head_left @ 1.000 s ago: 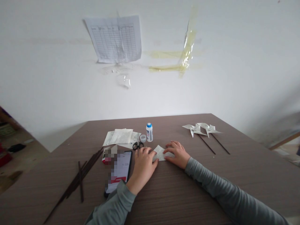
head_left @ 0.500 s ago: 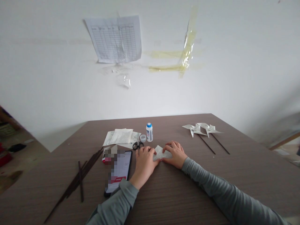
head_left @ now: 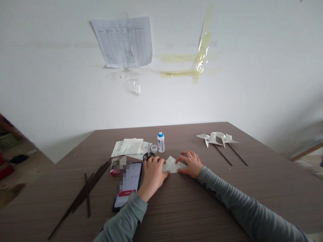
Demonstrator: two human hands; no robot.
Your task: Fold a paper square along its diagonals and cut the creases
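left hand (head_left: 154, 171): half-curled, touching paper (head_left: 172, 165); right hand (head_left: 191, 164): loosely spread, touching paper

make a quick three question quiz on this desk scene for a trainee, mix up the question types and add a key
1. True or false: the cap on the upright white bottle is red.
2. Fill in the blank: between the left hand and the right hand is a small piece of ____.
3. How many paper pinwheels lie on the right side of the table?

Key
1. False; it is blue.
2. Paper.
3. Two.
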